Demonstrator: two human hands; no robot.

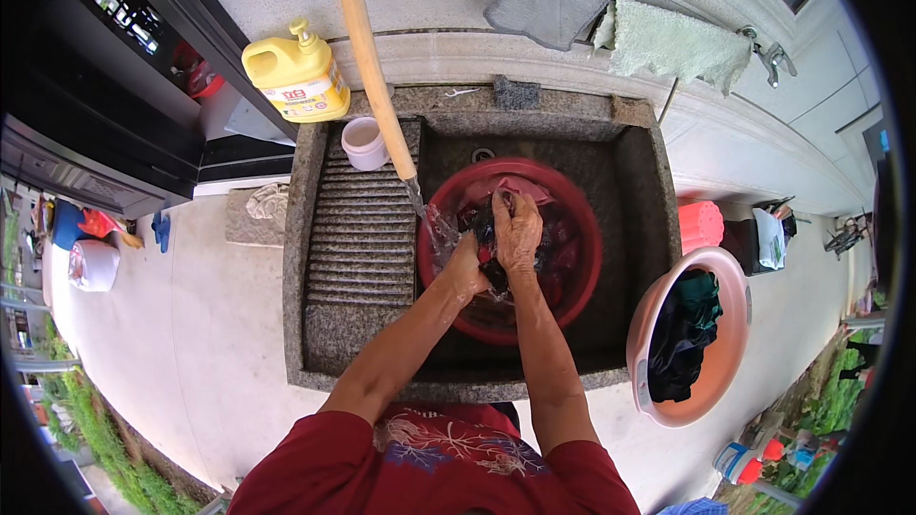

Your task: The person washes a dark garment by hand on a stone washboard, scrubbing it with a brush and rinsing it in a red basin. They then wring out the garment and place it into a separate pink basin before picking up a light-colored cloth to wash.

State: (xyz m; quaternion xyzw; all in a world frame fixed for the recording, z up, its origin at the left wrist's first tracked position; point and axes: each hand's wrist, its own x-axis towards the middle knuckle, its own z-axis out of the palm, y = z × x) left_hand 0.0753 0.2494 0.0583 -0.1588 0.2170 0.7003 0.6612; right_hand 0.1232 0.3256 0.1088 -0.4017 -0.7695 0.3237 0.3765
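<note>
Both hands are closed on a dark wet garment (493,274) with some red on it, held over a red basin (592,240). My left hand (465,267) grips its left side. My right hand (518,231) is bunched round the upper part, fingers bent over the cloth. Below them, pink and dark red clothes (565,250) lie in water in the basin. From a tan hose (370,72) on the tap, water (434,224) runs into the basin's left side, close to my left hand. How much cloth sits inside my fingers is hidden.
The basin stands in a stone sink (634,148) with a ribbed washboard (358,238) on its left. A pink tub (364,145) and a yellow pump jug (298,76) stand near the far left corner. At right is a pink oval basin (711,386) holding dark clothes. Cloths (677,43) hang behind.
</note>
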